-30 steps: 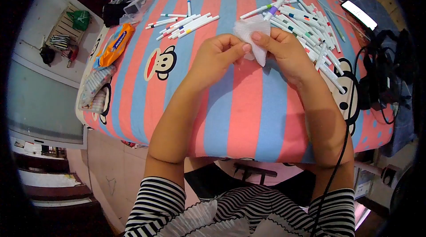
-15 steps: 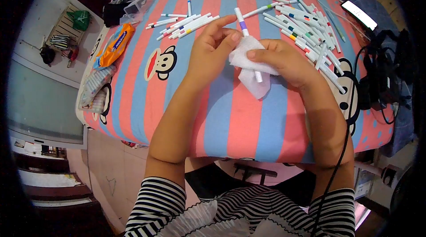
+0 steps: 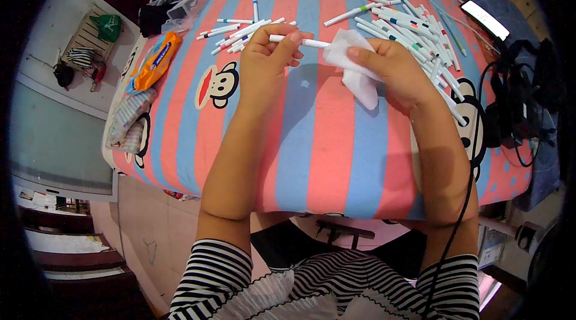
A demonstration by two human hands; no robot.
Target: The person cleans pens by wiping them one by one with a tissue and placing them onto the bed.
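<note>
My left hand [image 3: 265, 59] is closed in a pinch on a white marker pen [image 3: 313, 43], held almost level above the bed. At the pen's right end, a white wipe [image 3: 359, 71] is folded around it, its loose corner hanging down. The fingers of my right hand [image 3: 399, 71] press the wipe, thumb on top, and the pen's tip is hidden inside. Beyond my left hand lies a small group of white markers [image 3: 240, 37]. A larger pile of markers [image 3: 414, 32] with coloured bands is spread behind my right hand.
The bed [image 3: 327, 158] has a pink and blue striped sheet. An orange packet [image 3: 157, 62] and a clear bag [image 3: 133, 110] lie at its left edge. On the right are a lit phone [image 3: 485, 20], black cables and a black adapter [image 3: 519, 113].
The marker has turned from nearly upright to nearly level. My left hand has closed on one end, and my right hand has moved slightly up and right with the wipe.
</note>
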